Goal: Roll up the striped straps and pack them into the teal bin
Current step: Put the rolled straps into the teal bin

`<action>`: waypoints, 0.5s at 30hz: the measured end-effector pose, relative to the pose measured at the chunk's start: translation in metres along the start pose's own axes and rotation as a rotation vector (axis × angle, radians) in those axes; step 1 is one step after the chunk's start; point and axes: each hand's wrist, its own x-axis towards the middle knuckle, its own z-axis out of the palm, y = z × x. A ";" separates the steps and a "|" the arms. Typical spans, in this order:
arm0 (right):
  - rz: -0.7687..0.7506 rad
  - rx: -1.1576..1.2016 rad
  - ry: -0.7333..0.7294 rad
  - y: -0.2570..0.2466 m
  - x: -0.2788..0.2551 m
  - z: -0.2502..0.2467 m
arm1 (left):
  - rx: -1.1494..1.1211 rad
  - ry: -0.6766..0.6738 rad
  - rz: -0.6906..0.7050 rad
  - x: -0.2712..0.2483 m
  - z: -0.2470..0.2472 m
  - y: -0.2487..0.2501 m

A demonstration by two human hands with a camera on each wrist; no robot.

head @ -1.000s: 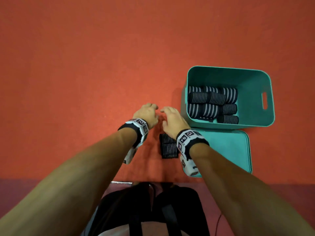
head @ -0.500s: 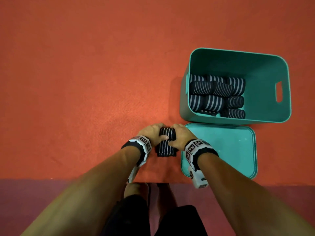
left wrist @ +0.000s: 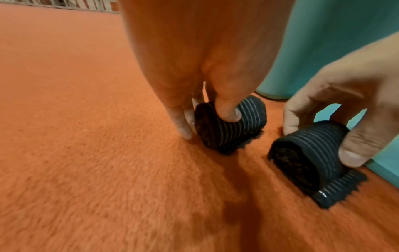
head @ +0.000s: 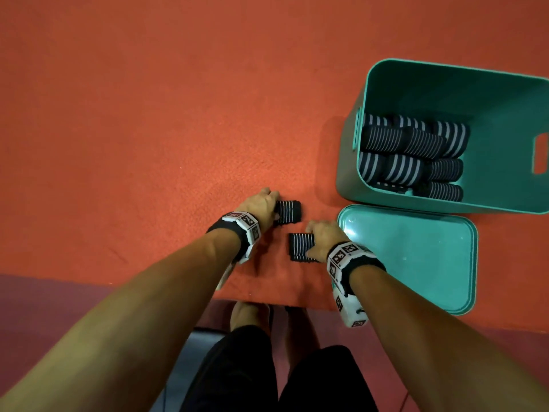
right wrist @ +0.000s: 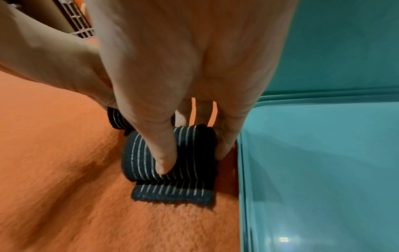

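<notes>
In the head view, just below the middle of the frame, the left hand (head: 261, 205) grips a rolled strap (head: 287, 212) that sticks out to the right of its curled fingers. In the left wrist view the thumb (left wrist: 226, 109) presses on top of this roll (left wrist: 233, 122) and the fingers (left wrist: 181, 122) close on its left end, while the roll lies on the orange mat (head: 148, 144). Lower and to the right, the right hand (head: 323, 237) holds a second roll (head: 301, 243), which shows at the left of that hand. In the right wrist view its thumb (right wrist: 164, 153) lies across the top of the roll (right wrist: 168, 158), the other fingers curl round the far side, and a short loose tail (right wrist: 172, 194) lies flat on the mat below it. The two rolls are near one another but apart. The lid (head: 416, 257) lies just to the right of the right hand, at the lower right. The bin (head: 490, 93) stands above the lid at the upper right, with striped rolls (head: 410, 156) packed along its left side.
</notes>
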 end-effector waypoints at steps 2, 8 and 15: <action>-0.022 -0.039 -0.048 -0.003 -0.003 -0.006 | -0.058 0.012 0.001 -0.003 0.000 -0.002; -0.182 0.212 -0.013 -0.051 -0.008 -0.077 | -0.146 0.152 0.100 -0.006 -0.079 -0.002; -0.201 0.380 0.308 -0.121 -0.012 -0.205 | -0.124 0.355 0.143 -0.008 -0.230 0.011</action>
